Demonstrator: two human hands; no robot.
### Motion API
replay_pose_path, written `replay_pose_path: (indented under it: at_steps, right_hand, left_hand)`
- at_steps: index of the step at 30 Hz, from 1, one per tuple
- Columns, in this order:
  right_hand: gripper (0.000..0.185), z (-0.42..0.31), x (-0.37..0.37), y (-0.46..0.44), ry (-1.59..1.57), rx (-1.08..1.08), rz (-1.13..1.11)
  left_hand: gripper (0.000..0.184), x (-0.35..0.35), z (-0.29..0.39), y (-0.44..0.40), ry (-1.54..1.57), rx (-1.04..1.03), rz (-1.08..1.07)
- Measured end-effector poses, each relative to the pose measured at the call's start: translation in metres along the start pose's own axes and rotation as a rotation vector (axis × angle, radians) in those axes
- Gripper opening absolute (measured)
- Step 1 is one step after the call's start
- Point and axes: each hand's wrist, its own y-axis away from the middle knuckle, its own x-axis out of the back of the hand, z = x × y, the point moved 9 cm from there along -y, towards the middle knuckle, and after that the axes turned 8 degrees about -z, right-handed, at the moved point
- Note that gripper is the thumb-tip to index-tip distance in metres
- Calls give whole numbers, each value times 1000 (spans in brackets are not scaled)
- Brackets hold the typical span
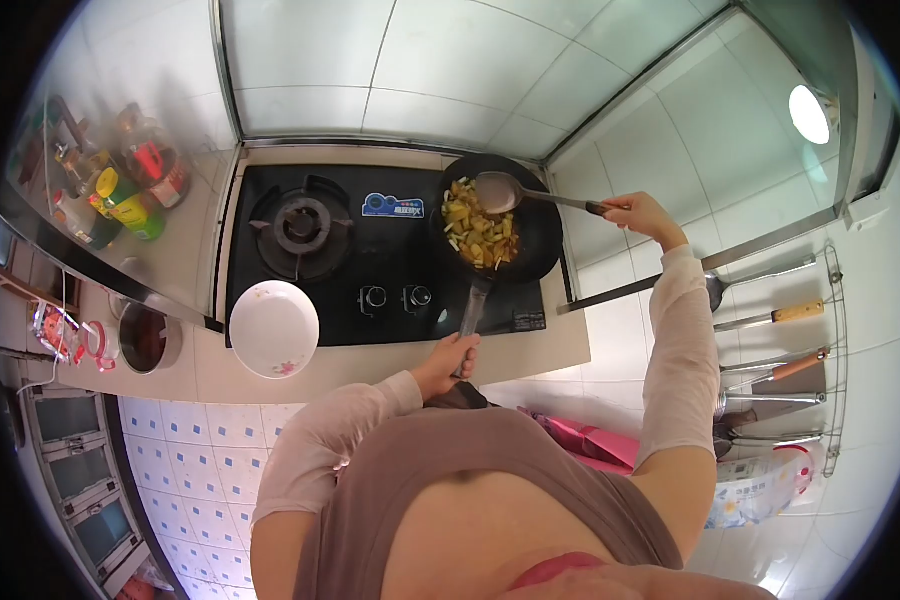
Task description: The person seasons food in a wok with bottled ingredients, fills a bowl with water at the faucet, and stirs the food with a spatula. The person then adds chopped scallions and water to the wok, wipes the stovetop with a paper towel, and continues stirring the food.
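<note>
My left hand (446,366) is closed around the handle of a black wok (536,240), which sits on the right burner of the stove. Inside the wok lie chopped yellow and brownish food pieces (477,232), heaped toward its left side. My right hand (646,217) grips the dark end of a metal spatula (498,193) from the right. The spatula's broad head is over the upper part of the food; whether it touches the pieces I cannot tell. A white plate (274,328) with a pink flower print rests at the stove's front left corner.
The left burner (302,228) has no pan on it. Glass panels flank the stove, with bottles (130,200) behind the left one. A metal pot (148,337) stands on the left counter. Utensils hang from a wall rack (834,360) at right.
</note>
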Motion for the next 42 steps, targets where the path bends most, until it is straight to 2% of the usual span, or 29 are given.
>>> replay_pose_path:
  at_steps: [4, 7, 11, 14, 17, 20, 27, 30, 33, 36, 40, 42]
  right_hand:
    - [36, 7, -10, -31, 122, -42, 94]
    - [35, -16, -30, -34, 112, 102, 114]
    - [37, -49, -49, -7, 312, 323, 183]
    - [33, -80, -63, 35, 586, 490, 285]
    - [25, -114, -69, 81, 696, 538, 327]
    - [24, -131, -67, 124, 837, 539, 369]
    - [26, -133, -47, 170, 872, 364, 294]
    - [21, -118, -73, 153, 886, 359, 235]
    - [15, -110, -92, 119, 827, 272, 315]
    - [10, -109, -80, 110, 770, 312, 404]
    - [17, -141, -57, 129, 688, 248, 249]
    - [17, -143, -63, 122, 664, 265, 261]
  left_hand:
    - [13, 0, -1, 2, 3, 11, 2]
    - [14, -1, 2, 3, -5, 8, 10]
    - [14, -2, 2, 5, -20, 8, 1]
    - [15, 3, -2, -1, -22, 17, 2]
    - [15, 3, -1, 0, -21, 12, 13]
    - [16, 3, 1, 2, -28, 2, 9]
    - [16, 2, 0, 2, -22, 15, 12]
    - [15, 2, -1, 2, -23, 14, 4]
    - [14, 1, 0, 3, -29, 17, 5]
    - [15, 1, 2, 4, -30, 9, 10]
    - [17, 5, -2, -1, -16, -3, -17]
    - [17, 4, -2, -2, -13, -8, -18]
